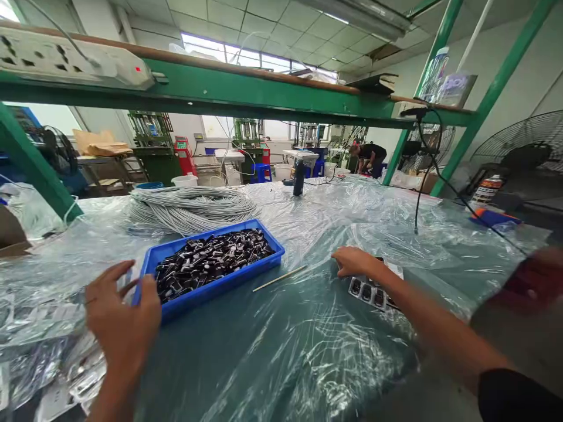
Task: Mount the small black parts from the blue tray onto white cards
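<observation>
A blue tray (220, 295) holds a heap of small black parts (215, 261) with shiny metal bits. My left hand (123, 310) is at the tray's left end, its fingers apart and slightly bent; whether they touch the rim I cannot tell. Over to the right, my right hand (355, 262) is closed and low over the plastic-covered table, fingertips pressed together and pointing down. What they hold, if anything, is hidden. Partly under my right forearm lies a clear plastic blister tray (368, 293) with black parts in its pockets. A thin pale stick (279, 279) lies between the hands.
A coil of grey cable (193, 208) lies behind the blue tray. Clear plastic sheeting (272, 351) covers the table. Plastic packs (57, 375) are heaped at lower left. A dark cylinder (299, 177) stands farther back. Black cables (424, 170) hang at right. A person (372, 157) bends in the background.
</observation>
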{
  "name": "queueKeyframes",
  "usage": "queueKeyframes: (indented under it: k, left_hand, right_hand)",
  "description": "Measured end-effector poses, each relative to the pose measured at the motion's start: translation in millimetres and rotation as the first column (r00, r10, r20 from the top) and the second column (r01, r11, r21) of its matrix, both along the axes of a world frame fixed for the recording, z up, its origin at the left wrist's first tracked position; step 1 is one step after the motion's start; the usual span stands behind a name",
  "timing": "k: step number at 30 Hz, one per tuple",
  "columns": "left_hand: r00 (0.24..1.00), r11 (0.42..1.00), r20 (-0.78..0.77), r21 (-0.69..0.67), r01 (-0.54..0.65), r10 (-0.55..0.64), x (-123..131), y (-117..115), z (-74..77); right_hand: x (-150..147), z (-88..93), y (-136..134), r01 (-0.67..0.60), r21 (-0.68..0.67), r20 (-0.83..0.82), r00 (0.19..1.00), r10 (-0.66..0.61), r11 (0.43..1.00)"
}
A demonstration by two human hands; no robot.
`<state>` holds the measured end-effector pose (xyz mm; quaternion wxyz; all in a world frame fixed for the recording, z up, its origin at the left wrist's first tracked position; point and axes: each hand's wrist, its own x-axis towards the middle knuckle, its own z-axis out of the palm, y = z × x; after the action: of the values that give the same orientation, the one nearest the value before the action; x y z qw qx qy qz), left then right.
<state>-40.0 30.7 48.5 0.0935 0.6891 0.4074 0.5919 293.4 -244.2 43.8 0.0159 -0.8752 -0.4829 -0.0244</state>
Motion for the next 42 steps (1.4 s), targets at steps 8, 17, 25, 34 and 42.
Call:
queueKeyframes:
  k: [8, 17, 25, 34, 42]
  left_hand:
    - [0.721, 0.819, -0.391, -0.221, 0.530, -0.572, 23.4, -23.5, -19.6]
    - [0.235, 0.732, -0.705, -0.573, 0.368, -0.669, 39.8, -94.1, -34.3]
    - [0.239, 0.721, -0.691, -0.582, 0.377, -0.682, 47.9, -100.7, -43.7]
    - [0.253, 0.707, -0.671, -0.585, 0.398, -0.697, 48.5, -97.8, -45.0]
    - [0.293, 0.709, -0.650, -0.592, 0.382, -0.701, 48.9, -98.0, -51.5]
  right_hand:
    - [-107.1, -8.7, 74.6, -0.623, 0.145, -0.094, 0.765, 0.637, 0.769]
    - [-78.1, -44.9, 80.2, -0.425, 0.060, -0.057, 0.902, 0.428, 0.903]
    - [-114.3, -24.0, 105.0, 0.408, 0.664, -0.709, 0.080, 0.700, 0.626]
    - [-154.0, -46.0, 144.2, 0.559, 0.590, -0.708, 0.011, 0.706, 0.583]
    - [-149.2, -28.8, 103.8, 0.242, 0.486, -0.836, -0.151, 0.527, 0.840]
